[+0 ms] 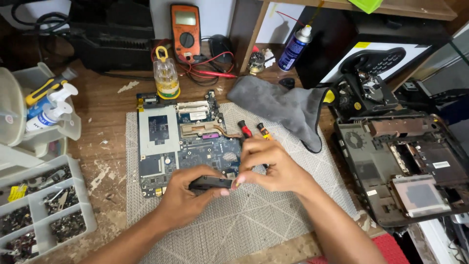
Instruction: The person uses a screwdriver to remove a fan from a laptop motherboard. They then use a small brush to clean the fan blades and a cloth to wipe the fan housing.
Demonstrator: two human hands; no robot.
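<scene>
At the centre of the frame, low over the grey mat (254, 215), my left hand (183, 195) grips a small flat black part (211, 183) from below and behind, fingers curled round its near edge. My right hand (271, 164) pinches the same part at its right end with thumb and fingertips, so both hands are closed on it, just above the lower edge of the blue circuit board (188, 142) that lies on the mat. Just past my right hand, two small screwdrivers, one with a red handle (244, 129) and one with an orange handle (264, 131), lie on the mat. A grey cloth (283, 105) is crumpled at upper centre right. At the right of the frame sits an opened black laptop shell (391, 171). At the top centre an orange multimeter (185, 30) leans against the wall, with a clear screwdriver-bit holder (166, 77) in front of it and a blue spray can (295, 46) to the right. At lower left on the wooden surface (105, 105) a divided tray of screws (41, 208) stands.
</scene>
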